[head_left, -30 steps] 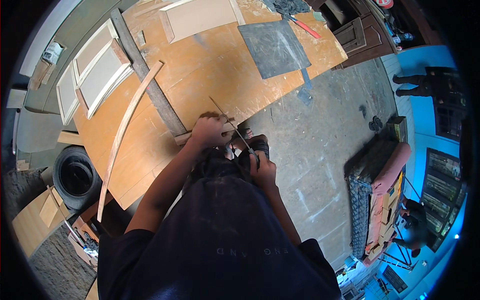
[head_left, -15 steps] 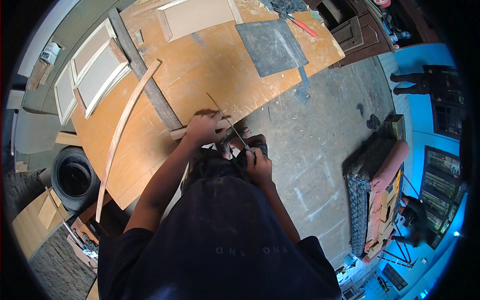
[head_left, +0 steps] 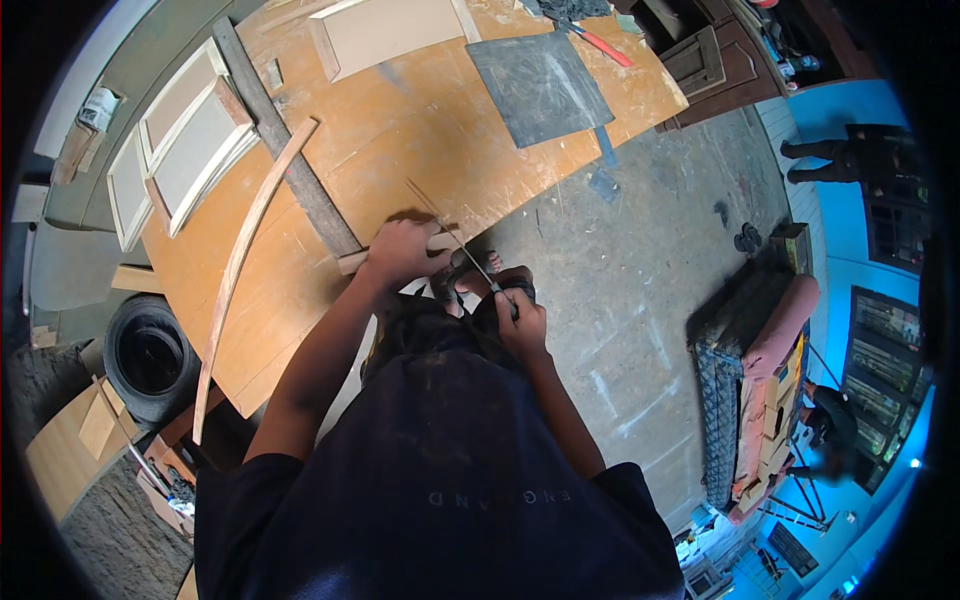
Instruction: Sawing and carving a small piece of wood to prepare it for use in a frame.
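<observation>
My left hand is closed over a short wooden strip and presses it down at the table edge. The strip's right end sticks out past my fingers. My right hand grips the handle of a hand saw, whose long thin blade is seen almost edge-on. That blade slants up and left across the strip's right end, close to my left fingers. Whether its teeth are in the wood is too small to tell. A dark, worn wooden bar reaches from the far left almost to the strip.
On the table lie a curved wooden slat, pale framed panels, a dark square sheet and a red-handled tool. Tyres stand at left. A sofa frame is at right, near another person.
The saw and my right hand have shifted slightly forward and to the left. My left hand stays on the strip.
</observation>
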### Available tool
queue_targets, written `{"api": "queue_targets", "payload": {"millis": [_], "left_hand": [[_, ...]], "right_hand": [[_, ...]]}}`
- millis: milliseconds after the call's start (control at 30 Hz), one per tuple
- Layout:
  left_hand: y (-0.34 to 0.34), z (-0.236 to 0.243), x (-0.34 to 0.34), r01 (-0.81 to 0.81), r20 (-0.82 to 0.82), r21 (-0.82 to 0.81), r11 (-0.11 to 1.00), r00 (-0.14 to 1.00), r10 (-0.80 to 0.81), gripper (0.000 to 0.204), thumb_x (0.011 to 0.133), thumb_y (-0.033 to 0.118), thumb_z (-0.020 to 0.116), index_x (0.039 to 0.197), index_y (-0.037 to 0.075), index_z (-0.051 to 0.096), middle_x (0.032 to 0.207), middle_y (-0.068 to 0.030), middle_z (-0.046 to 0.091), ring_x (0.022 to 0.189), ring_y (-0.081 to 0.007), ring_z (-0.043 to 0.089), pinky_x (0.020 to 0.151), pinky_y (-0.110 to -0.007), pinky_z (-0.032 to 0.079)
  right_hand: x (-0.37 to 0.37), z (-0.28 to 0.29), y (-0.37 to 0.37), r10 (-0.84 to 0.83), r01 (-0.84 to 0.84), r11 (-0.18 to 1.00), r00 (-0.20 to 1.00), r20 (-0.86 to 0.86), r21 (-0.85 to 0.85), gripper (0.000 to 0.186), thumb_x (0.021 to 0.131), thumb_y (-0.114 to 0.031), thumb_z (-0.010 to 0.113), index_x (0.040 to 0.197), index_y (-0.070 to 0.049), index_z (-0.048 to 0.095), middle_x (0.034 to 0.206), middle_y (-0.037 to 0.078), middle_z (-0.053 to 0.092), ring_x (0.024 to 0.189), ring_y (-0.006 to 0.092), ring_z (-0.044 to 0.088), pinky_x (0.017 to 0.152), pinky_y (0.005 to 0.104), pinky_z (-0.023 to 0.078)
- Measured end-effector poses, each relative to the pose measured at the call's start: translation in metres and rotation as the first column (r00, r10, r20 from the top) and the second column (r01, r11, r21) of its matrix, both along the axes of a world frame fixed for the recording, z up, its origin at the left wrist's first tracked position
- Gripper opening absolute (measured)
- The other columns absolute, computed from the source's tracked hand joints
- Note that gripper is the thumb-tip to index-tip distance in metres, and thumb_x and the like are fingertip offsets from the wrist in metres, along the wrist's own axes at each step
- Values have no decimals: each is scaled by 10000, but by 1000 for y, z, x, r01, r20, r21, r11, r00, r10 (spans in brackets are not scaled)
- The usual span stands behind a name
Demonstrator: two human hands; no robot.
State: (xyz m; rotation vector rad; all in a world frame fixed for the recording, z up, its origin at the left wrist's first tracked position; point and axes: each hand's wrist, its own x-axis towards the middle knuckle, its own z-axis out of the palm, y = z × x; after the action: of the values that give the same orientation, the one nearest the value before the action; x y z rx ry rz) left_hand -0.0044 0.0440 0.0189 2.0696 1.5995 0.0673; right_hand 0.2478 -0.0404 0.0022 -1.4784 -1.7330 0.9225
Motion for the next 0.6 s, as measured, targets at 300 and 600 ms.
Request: {"api": "queue_targets", "payload": {"millis": [300, 600], "left_hand": [[19, -2, -9, -18, 221, -234, 972, 973, 71, 347, 822, 340, 702, 995, 40, 673, 886, -210, 695, 872, -401, 666, 775, -464, 527], [4, -4, 30, -341, 100, -119, 933, 930, 353, 575, 826, 230, 613, 1340, 42, 438, 1215, -280, 559, 1129, -443, 563, 966, -559, 430]], "right_hand": [[-4, 2, 10, 29, -31, 999, 998, 56, 37, 158, 939, -193, 632, 879, -49, 603, 727, 167, 653, 671, 385, 663, 579, 429, 508], [-19, 24, 9, -7, 7, 1000, 999, -44, -17, 208, 970, -244, 583, 962, -38, 613, 793, 173, 692, 706, 361, 692, 606, 450, 530]]}}
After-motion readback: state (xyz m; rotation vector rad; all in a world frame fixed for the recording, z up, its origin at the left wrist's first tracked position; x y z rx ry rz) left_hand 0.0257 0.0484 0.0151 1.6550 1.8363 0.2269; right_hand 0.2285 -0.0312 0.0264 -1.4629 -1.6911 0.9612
